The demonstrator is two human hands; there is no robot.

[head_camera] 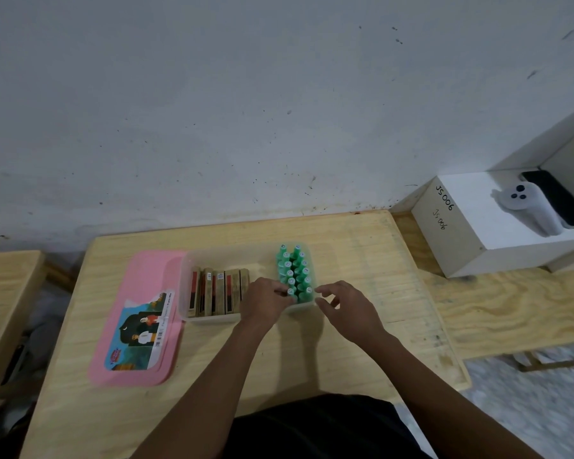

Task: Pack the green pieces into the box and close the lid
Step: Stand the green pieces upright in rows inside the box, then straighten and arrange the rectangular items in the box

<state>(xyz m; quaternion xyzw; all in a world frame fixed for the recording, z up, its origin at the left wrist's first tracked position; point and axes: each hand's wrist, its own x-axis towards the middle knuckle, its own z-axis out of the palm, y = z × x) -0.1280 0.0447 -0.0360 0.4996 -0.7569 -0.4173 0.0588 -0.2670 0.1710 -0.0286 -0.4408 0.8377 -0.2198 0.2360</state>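
Box [212,318] translucent plastic, green pieces [294,271] cylindrical

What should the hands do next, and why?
Probably the left hand should reach for the flat pink plastic lid lying left of the clear plastic box: the green capped pieces already stand in two rows inside, and none shows on the wooden table.

On pale wooden table [362,246]: clear rectangular plastic box [212,318]. In it, right end: green plastic pieces [295,271]; left end: brown flat packs [212,291]. Just left of box: pink plastic lid [140,283].
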